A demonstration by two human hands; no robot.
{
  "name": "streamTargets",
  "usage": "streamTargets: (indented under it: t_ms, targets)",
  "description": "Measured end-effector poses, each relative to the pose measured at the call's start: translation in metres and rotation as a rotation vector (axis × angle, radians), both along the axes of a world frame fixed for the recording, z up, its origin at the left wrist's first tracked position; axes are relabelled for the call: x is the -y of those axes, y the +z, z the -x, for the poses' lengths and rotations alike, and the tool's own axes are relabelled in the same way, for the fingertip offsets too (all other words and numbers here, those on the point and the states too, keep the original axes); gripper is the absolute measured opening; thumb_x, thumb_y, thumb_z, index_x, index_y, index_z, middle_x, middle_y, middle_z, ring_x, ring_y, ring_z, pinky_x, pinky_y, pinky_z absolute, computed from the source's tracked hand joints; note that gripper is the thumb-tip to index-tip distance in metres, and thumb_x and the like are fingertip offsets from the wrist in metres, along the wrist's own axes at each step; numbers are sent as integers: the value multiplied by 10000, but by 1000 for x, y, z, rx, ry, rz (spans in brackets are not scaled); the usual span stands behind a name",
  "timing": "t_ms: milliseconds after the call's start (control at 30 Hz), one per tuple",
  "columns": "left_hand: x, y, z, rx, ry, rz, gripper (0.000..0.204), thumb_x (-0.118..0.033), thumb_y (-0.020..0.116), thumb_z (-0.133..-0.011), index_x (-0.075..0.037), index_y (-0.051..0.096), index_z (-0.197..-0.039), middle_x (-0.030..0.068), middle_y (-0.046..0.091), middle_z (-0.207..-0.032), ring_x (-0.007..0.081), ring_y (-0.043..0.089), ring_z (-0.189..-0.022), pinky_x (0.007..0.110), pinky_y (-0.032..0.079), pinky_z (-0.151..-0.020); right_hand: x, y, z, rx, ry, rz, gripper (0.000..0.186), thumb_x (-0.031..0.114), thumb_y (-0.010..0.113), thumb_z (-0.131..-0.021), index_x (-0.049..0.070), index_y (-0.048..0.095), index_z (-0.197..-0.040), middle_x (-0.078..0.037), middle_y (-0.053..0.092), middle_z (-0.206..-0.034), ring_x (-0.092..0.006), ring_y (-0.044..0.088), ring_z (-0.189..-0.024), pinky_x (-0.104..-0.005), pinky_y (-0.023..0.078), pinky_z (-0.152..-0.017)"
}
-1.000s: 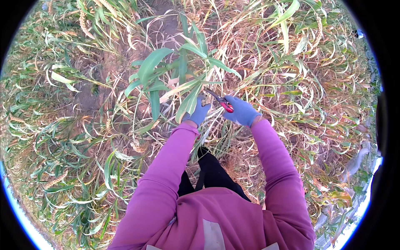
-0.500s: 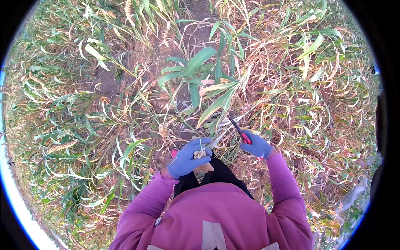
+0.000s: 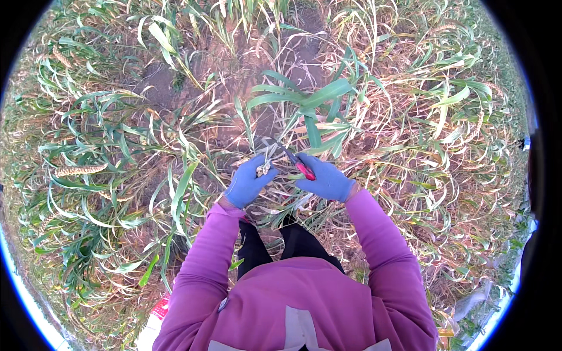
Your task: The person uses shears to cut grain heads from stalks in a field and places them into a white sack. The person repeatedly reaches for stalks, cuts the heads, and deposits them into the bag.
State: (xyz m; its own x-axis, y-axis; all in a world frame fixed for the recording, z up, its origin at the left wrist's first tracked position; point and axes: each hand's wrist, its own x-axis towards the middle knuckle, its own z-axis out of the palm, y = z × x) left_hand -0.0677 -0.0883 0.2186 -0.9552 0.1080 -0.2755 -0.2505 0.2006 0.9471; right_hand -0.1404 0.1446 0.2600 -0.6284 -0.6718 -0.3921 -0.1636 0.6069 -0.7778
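Both my gloved hands are in front of me, low over dry stalks and leaves. My left hand, in a blue glove, is closed round a cream, lumpy seed head on a thin stalk. Just to its right, my right hand grips red-handled pruning shears, their dark blades angled up-left to beside that stalk, above my left hand; whether they touch it I cannot tell. A broad-leaved green plant stands just beyond both hands.
Leaning stalks with drooping seed heads surround me over dirt. My legs stand among them. A white-and-red bag shows behind my left arm. Crumpled translucent sheeting lies at the lower right.
My left hand came down toward my body holding a seed head, then rose forward again. My right hand, with the shears, has moved left, bringing the blades beside the left hand's stalk.
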Motion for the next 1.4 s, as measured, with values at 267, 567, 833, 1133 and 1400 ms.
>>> streamTargets:
  t_ms: [267, 567, 833, 1133, 1400]
  targets:
    - [-1, -105, -91, 333, 36, -395, 230, -214, 663, -888, -18, 615, -999, 10, 598, -848, 93, 526, -774, 278, 457, -727, -3, -68, -61, 240, -316, -4, 421, 234, 652, -850, 36, 525, -1199, -36, 573, -817, -131, 532, -707, -300, 453, -652]
    - [27, -207, -227, 599, 220, -537, 214, -125, 653, -868, -45, 605, -1061, -6, 599, -922, 86, 552, -846, 253, 460, -792, 1, -224, -146, 482, -238, -306, 547, 330, 681, -827, -2, 514, -1229, -145, 637, -969, -239, 618, -882, -379, 474, -804]
    - [16, -316, -219, 613, 331, -247, 247, -167, 680, -848, -23, 623, -1041, 38, 636, -867, 98, 582, -792, 276, 476, -736, 41, -343, -135, 515, -512, -229, 466, 271, 669, -833, 23, 526, -1201, -50, 577, -838, -184, 584, -781, -312, 471, -743]
    - [-28, -315, -262, 796, 467, -357, 260, -107, 686, -846, -27, 632, -1087, 0, 650, -940, 73, 578, -826, 255, 485, -767, 18, -516, 86, 78, -499, -195, 495, 287, 722, -761, 35, 560, -1155, -132, 630, -900, -293, 615, -835, -388, 474, -758]
    - [-15, -311, -261, 940, 640, -292, 148, -108, 680, -855, -29, 632, -970, -19, 584, -770, 28, 498, -705, 216, 447, -641, 31, -543, 195, 659, -1080, 523, 272, 185, 686, -859, 55, 597, -1081, -58, 638, -863, -177, 634, -746, -324, 542, -720]
